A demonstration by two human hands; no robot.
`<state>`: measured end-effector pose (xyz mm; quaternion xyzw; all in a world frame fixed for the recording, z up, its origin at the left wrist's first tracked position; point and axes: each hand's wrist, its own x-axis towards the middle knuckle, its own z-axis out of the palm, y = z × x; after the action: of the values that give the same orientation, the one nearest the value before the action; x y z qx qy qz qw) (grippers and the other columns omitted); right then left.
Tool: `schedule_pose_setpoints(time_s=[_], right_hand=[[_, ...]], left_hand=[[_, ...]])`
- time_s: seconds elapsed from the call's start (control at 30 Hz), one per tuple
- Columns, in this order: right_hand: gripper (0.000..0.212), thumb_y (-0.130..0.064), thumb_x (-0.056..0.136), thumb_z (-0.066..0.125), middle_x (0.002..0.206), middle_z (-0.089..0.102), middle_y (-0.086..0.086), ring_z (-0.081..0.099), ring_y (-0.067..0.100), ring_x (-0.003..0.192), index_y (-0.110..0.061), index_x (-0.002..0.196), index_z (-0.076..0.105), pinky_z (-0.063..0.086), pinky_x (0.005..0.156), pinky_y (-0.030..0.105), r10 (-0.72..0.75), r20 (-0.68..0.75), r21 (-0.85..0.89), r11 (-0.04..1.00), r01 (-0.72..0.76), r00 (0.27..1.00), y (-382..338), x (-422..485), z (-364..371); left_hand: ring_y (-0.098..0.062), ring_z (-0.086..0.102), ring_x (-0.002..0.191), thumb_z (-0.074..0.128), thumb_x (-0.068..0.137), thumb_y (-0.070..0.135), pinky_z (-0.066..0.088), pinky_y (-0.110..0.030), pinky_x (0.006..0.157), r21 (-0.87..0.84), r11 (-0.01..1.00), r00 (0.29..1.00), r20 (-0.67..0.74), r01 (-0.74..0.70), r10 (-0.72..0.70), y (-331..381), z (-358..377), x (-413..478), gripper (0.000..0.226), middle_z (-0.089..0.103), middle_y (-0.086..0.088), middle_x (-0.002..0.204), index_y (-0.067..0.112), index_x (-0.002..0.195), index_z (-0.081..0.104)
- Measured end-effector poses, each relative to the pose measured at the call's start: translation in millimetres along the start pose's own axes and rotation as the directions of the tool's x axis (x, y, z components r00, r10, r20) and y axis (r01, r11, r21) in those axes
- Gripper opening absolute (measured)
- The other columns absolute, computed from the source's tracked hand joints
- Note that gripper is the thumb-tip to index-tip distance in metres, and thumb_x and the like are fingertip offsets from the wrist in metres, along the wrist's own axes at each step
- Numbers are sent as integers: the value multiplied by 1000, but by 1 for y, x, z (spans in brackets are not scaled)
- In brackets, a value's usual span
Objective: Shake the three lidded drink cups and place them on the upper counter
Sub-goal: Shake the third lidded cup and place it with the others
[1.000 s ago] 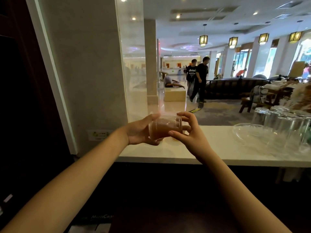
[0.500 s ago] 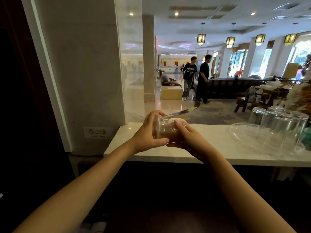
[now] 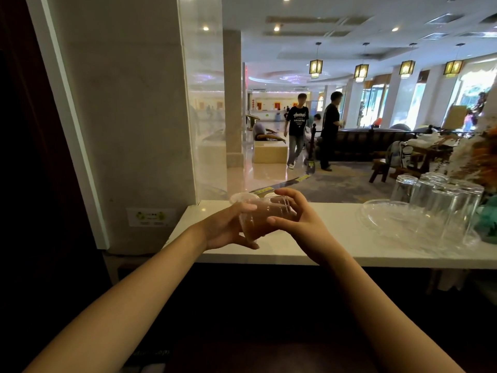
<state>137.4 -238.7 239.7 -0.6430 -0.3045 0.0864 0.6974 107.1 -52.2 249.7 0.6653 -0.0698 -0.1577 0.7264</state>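
Note:
I hold one clear plastic drink cup with brown liquid between both hands, tipped on its side just above the white upper counter. My left hand grips the end where the liquid pools, and my right hand wraps the other end. Right behind my fingers, two pale round lids show on the counter. Their cups are hidden by my hands.
Several upturned clear glasses and a clear plastic dish stand on the counter's right part. A stone pillar and a glass panel close off the left. Two people walk in the lobby beyond.
Both hands have kept hold of the cup and swung it from lying level, through a raised position, to a tilt with the liquid at the lower left.

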Motion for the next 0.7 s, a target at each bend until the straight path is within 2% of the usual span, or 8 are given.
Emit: schedule_pose_setpoints(time_s=[0.1,0.17,0.27,0.37,0.47,0.57,0.6,0.7], right_hand=[[59,1,77,70,123,52,4,57,25,113,-32,121,48,54,89,33,33,22,48,998,-34,999,1,1,-7],[60,-4,81,67,123,53,5,57,24,113,-27,129,41,52,91,33,98,46,92,991,-101,994,2,2,-12],[44,-30,91,56,128,53,8,58,23,114,-22,132,42,54,90,32,196,61,125,971,-202,979,3,4,-13],[43,-47,91,48,122,60,9,64,24,107,-22,127,46,55,86,33,287,30,56,956,-289,957,6,7,-10],[40,-42,91,53,117,60,9,67,24,99,-23,124,44,58,78,32,320,3,61,946,-319,948,6,9,-8],[43,-30,89,59,122,55,11,63,28,104,-17,128,44,59,79,35,296,20,139,945,-296,955,9,8,-12],[44,-26,88,61,123,54,12,62,29,105,-16,128,45,59,77,34,280,23,158,947,-280,960,9,7,-13],[43,-11,85,64,121,55,15,62,29,104,-14,125,47,60,73,32,222,19,192,956,-222,975,15,4,-14]], left_hand=[[-28,51,106,72,56,44,57,-34,69,58,997,996,-70,-60,64,-4,4,6,87,45,-11,126,27,133,35],[-28,50,107,64,67,41,56,-33,71,154,982,986,-112,-108,126,-6,8,8,77,43,-9,127,25,133,28],[-21,54,97,59,71,34,56,-25,63,333,923,954,-157,-192,255,-8,14,7,66,43,-3,116,20,127,28],[-16,56,91,67,71,26,55,-19,58,530,807,899,-170,-261,403,-12,18,7,61,41,-5,115,23,119,29],[-18,54,94,72,75,13,55,-18,58,662,694,860,-146,-282,489,-17,19,8,62,34,-2,119,28,117,29],[-18,46,112,74,70,23,54,-16,71,738,604,843,-91,-300,531,-24,12,9,67,31,1,127,32,118,29],[-18,46,114,75,70,24,54,-16,75,729,614,855,-76,-304,513,-24,10,9,68,31,1,129,32,120,28],[-11,50,107,68,81,24,51,-12,75,603,750,906,-100,-273,410,-16,7,10,62,34,-1,131,31,126,26]])
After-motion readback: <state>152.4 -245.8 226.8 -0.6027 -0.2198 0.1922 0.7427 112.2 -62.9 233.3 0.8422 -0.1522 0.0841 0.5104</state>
